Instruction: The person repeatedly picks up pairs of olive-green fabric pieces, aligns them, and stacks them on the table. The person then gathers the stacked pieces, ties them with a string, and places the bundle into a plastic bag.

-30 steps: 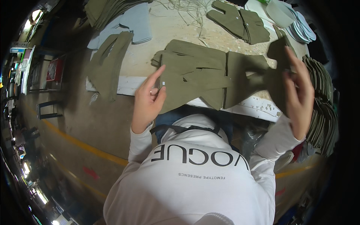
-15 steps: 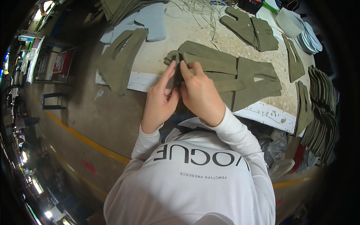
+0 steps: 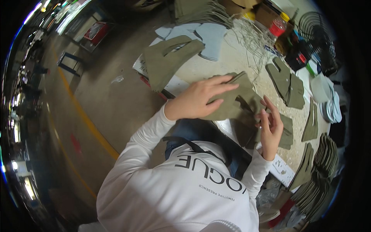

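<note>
My left hand (image 3: 203, 96) lies over an olive-green cut fabric piece (image 3: 226, 108), its fingers stretched out across the cloth. At the right edge of this piece is my right hand (image 3: 272, 129), with bent fingers spread apart and fingertips close to the cloth; blur hides the exact contact. A dark slot shows in the fabric between the two hands. More olive fabric (image 3: 286, 133) lies beneath and to the right, partly covered by my right hand. The piece reaches over the near edge of the table.
Another olive piece (image 3: 164, 58) overhangs the table's left corner beside light-blue pieces (image 3: 210, 40). Loose cords (image 3: 251, 44) lie at the back. Olive glove-shaped pieces (image 3: 286, 83) rest at the right, near a white bowl (image 3: 321, 88). Stacked olive pieces (image 3: 324, 158) stand at the far right.
My hands have moved apart: the left now lies flat over the fabric and the right has shifted to its right edge. The folded upright part is spread out. My view has turned.
</note>
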Available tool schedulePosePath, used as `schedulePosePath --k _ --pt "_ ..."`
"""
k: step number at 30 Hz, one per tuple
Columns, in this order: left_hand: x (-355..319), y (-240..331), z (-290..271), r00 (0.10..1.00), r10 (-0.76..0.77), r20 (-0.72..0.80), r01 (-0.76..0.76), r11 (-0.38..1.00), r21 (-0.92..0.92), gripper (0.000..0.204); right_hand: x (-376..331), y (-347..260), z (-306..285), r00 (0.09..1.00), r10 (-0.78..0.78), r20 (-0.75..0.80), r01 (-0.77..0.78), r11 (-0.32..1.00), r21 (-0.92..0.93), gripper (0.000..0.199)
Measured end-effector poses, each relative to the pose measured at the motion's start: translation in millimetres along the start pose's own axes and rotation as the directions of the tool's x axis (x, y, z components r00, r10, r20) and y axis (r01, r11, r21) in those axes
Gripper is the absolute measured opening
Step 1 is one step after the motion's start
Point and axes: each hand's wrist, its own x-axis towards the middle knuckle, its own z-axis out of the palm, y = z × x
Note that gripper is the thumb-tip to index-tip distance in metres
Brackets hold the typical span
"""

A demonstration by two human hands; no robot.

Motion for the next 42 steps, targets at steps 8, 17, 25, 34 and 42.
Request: schedulePosePath --k 8,17,25,34,42 --pt "-30 -73 -81 0.832 -0.271 -0.484 0.231 0.963 -0.142 0.059 -8 48 -37 0.994 -0.003 -0.106 -0.006 0.996 -0.092 0.033" --pt "-77 -115 -96 0.715 -0.630 -0.304 0.395 0.722 -0.567 0.060 -22 57 -68 0.984 -0.036 -0.174 0.004 0.983 -0.181 0.034" --pt "-25 -89 -75 0.834 0.044 -0.550 0.443 0.541 0.715 0.044 -22 41 -55 0.986 -0.035 -0.162 0.011 0.989 -0.145 0.031" --pt "49 -109 -31 0.838 0.144 -0.526 0.264 0.737 0.622 0.038 -35 36 -46 0.978 -0.127 -0.168 0.106 0.986 -0.128 0.027" --pt "40 -95 -19 0.933 -0.200 -0.298 0.328 0.812 0.483 0.030 -53 53 -63 0.957 -0.122 -0.263 0.089 0.987 -0.137 0.022"
